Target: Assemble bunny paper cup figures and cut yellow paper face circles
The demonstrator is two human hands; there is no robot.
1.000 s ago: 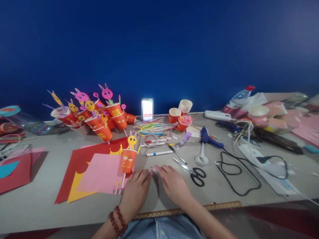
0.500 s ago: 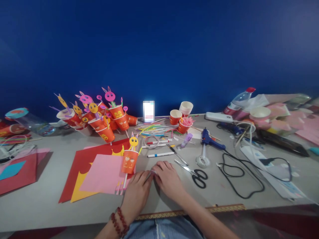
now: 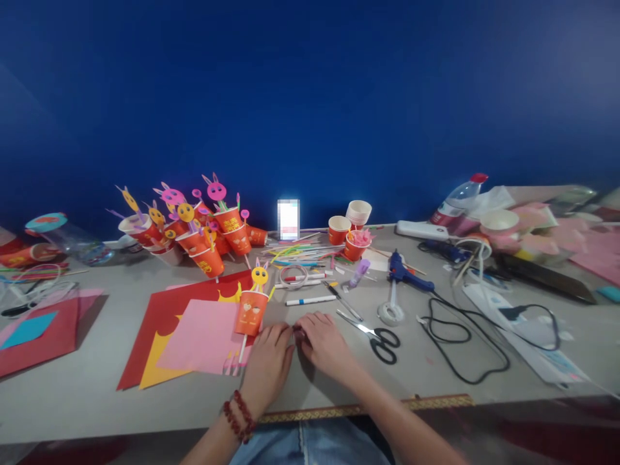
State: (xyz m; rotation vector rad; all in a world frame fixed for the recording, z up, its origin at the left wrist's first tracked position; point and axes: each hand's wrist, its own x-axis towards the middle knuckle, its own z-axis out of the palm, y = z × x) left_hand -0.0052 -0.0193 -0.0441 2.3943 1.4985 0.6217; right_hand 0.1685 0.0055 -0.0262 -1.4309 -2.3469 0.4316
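My left hand (image 3: 269, 363) and my right hand (image 3: 323, 343) rest close together near the front of the table, fingertips almost meeting. Both have curled fingers pressed inward; whatever may lie in them is hidden by the fingers. A beaded bracelet (image 3: 239, 416) circles my left wrist. Just beyond my left hand is an orange paper cup (image 3: 251, 312) on a white stick, with a yellow rabbit face (image 3: 259, 276) above its rim. It lies over pink paper (image 3: 198, 336). To the right of my right hand are black-handled scissors (image 3: 385, 345), blades partly apart.
Decorated cups (image 3: 208, 261) crowd the back left. Markers (image 3: 310, 301), pipe cleaners (image 3: 303, 252) and a tape roll (image 3: 390, 314) lie mid-table. A blue glue gun (image 3: 411, 280) trails a black cord (image 3: 465, 374) towards a power strip (image 3: 527, 342). Red paper (image 3: 145, 336) lies left.
The view has shifted slightly. My hands stay together, and the fingers of my right hand have curled a little more. The cup and tools have not visibly been moved.
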